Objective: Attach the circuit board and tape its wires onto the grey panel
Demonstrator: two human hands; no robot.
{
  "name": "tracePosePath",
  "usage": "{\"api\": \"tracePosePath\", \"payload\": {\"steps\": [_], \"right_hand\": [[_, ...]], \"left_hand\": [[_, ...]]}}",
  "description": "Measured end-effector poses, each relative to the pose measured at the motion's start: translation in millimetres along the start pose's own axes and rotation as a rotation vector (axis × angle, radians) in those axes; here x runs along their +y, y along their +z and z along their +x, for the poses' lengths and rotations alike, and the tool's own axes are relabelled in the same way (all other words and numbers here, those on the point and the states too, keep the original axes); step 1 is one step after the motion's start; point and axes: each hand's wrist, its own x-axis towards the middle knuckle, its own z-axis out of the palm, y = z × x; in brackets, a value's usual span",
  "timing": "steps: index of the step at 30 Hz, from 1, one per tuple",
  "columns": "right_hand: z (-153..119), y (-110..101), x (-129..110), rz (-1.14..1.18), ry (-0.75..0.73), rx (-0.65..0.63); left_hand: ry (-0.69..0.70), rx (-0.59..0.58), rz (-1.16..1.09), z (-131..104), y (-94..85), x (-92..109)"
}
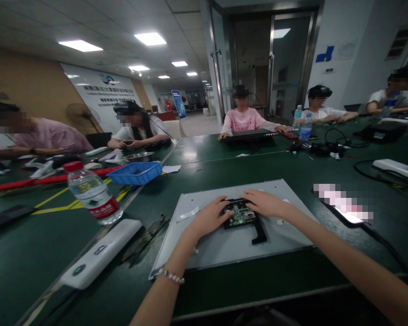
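A black frame (260,232) with a green circuit board (240,217) in it lies on a flat grey panel (207,251). My left hand (211,218) grips the left side of the frame, its thumb at the board's edge and its fingers at the top left corner. At the top right, my right hand (263,203) holds the same frame, fingers bent over its upper edge. Small whitish pieces lie on the panel, one of them a strip (189,213) left of my left hand.
Left of the panel are glasses (144,240), a white device (102,253), a water bottle (94,197) and a blue tray (136,174). A phone (343,206) with a cable lies at the right. Several people sit around the green table (204,158).
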Motion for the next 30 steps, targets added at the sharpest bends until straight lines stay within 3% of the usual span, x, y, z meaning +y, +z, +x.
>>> {"api": "tracePosePath", "payload": {"steps": [8,16,24,30], "right_hand": [[-39.6,-5.2,-9.2,0.157,0.01,-0.107],[-38.7,0.4,-10.2,0.172,0.027,-0.133],[-40.8,-1.7,-14.8,0.2,0.041,-0.147],[-39.3,-0.3,-16.0,0.227,0.052,-0.162]], "left_hand": [[-0.02,-0.005,-0.007,-1.3,-0.4,1.1],[-0.045,-0.021,-0.023,-2.2,-4.2,3.7],[0.012,-0.171,-0.027,-8.9,-9.8,-0.8],[0.036,-0.173,0.02,-12.4,-7.4,-2.4]]}}
